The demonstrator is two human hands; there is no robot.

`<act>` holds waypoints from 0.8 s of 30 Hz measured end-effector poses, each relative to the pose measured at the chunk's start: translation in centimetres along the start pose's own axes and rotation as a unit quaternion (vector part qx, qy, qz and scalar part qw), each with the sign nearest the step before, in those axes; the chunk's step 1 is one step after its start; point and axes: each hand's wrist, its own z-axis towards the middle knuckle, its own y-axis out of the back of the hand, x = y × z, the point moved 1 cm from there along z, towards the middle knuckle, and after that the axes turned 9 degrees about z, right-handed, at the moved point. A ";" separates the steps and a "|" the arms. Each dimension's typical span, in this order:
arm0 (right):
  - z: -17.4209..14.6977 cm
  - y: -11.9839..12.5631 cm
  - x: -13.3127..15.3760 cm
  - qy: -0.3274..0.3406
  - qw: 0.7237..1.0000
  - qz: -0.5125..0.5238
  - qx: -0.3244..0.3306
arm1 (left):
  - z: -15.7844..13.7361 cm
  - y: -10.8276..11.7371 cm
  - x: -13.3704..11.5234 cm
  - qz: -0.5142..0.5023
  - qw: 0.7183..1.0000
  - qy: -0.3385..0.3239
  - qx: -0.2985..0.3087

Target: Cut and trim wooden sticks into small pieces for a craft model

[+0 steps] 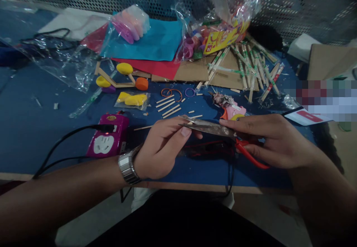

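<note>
In my right hand (pixel 267 139) is a pair of scissors (pixel 214 128) with red handles and dark metal blades pointing left. The blades are slightly apart, and their tips reach the fingertips of my left hand (pixel 164 146). My left hand is closed around a thin wooden stick (pixel 142 128), which pokes out to its left; the fingers hide its middle. Just beyond the blades, several short cut sticks (pixel 169 107) lie in a loose row on the blue table.
A purple power adapter (pixel 108 135) with a black cable sits left. Behind are a yellow packet (pixel 131 100), a stick model with coloured pieces (pixel 119 79), a pink glue gun (pixel 234 109), rubber bands (pixel 175 93), wrapped chopsticks (pixel 253 64), cardboard (pixel 192 71) and blue sheets (pixel 161 38).
</note>
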 end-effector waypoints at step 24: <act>-0.1 0.1 -0.1 0.011 1.000 -0.022 0.001 | 0.0 0.1 -0.1 0.007 1.000 0.002 0.005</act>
